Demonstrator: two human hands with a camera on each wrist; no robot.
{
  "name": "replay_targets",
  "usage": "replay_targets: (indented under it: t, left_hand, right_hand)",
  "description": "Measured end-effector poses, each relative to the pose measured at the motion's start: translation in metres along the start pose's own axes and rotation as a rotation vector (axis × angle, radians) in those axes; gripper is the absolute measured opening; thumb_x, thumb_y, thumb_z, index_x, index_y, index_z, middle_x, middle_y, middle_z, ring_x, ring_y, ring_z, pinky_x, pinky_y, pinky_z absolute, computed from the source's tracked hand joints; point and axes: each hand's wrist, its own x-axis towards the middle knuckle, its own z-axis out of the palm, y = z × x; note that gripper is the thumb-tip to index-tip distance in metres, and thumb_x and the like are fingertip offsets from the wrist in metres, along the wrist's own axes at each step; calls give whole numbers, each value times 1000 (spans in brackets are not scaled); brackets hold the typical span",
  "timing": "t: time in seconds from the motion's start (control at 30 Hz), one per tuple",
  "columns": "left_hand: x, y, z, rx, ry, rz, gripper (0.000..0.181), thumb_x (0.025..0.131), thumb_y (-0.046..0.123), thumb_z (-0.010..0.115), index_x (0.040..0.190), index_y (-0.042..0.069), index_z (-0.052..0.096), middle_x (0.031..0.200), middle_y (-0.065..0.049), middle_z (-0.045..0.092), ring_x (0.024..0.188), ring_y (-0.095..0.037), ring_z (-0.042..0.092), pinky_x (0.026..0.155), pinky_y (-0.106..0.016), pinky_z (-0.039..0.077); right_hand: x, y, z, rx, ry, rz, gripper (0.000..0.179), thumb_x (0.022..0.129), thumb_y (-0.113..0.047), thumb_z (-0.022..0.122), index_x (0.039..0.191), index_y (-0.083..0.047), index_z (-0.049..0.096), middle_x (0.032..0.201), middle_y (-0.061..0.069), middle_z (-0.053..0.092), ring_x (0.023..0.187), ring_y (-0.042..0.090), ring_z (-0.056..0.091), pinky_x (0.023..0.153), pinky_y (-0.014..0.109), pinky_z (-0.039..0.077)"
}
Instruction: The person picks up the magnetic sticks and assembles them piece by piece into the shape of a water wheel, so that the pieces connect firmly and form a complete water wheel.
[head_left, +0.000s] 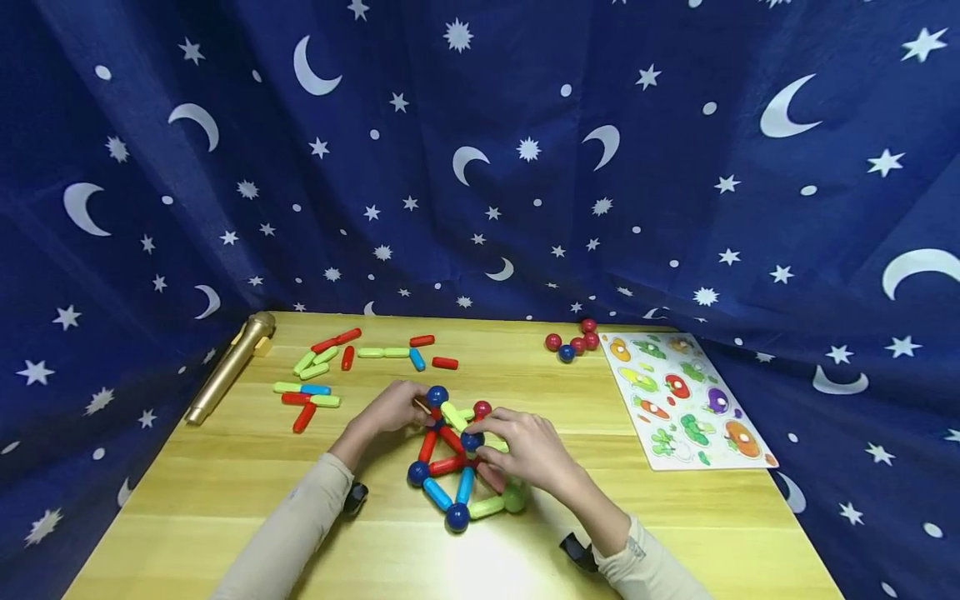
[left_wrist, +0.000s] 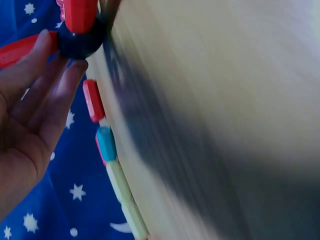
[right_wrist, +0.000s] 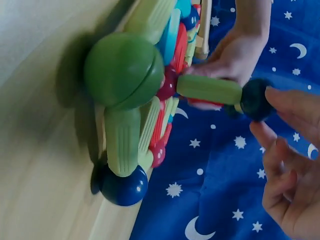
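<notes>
Blue ball (right_wrist: 257,100) at my right fingers (right_wrist: 295,103) looks smooth, glossy plastic | red rod (left_wrist: 17,51) at my left fingers (left_wrist: 61,97): shiny plastic | green rod (right_wrist: 123,142): ribbed plastic, duller | bench (head_left: 187,517): smooth wood grain, glossy under light | curtain (head_left: 427,242): matt cloth, creased | microphone (head_left: 231,368): metallic sheen | my sleeve (head_left: 296,521): matt cloth

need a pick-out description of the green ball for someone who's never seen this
In the head view, find the ball-and-rod structure on the wooden table. At its near right side, just below the right hand, sits the green ball, joined by a yellow-green rod to a blue ball on its left. It's the only green one; the rest are blue or red.
</notes>
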Motion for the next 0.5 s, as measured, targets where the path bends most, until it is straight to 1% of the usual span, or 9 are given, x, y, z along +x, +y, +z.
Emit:
replay_targets:
  t: [0.13,0.2,0.27,0.37,0.43,0.5]
  left_hand:
    - [20,7,7,14,21,-32,21,78,5,79,98,9,74,91,-4,76,86,-15,69,81,-34,55]
    - [28,10,10,19,32,-55,21,78,3,78,98,9,74,91,-4,76,87,-16,69,83,-35,55]
    - [35,12,13,32,39,-65,21,78,3,78,98,10,74,92,-4,75,89,-17,69,85,-35,55]
    - [43,16,15,35,48,-55,20,79,2,77,97,11,74,93,-5,76,91,-18,70,86,-36,55]
    - [46,17,17,28,56,-45,20,80,1,76,97,11,73,92,-4,76,90,-18,70,86,-37,55]
    - [48,18,20,24,73,-38,19,80,0,75,96,12,73,91,-4,76,89,-17,70,87,-37,54]
  right_hand:
    - [-1,2,3,-25,70,69,27,79,-28,80,106,-29,74,104,-3,74,50,-3,39,49,16,35]
    - [-2,3,6,-29,111,88,26,78,-29,81,104,-28,75,101,-4,74,49,-4,36,48,16,34]
    - [-3,4,8,-40,146,106,26,78,-29,81,103,-27,76,99,-4,74,48,-5,33,47,15,32]
    - [-5,5,11,-46,190,137,25,77,-30,82,101,-25,76,97,-4,75,46,-4,30,45,16,29]
    - [-6,5,12,-45,209,161,24,77,-30,82,100,-24,76,98,-4,75,45,-3,28,44,16,28]
    - [-7,5,13,-36,229,183,24,77,-30,82,99,-24,76,98,-3,75,46,-2,30,46,16,30]
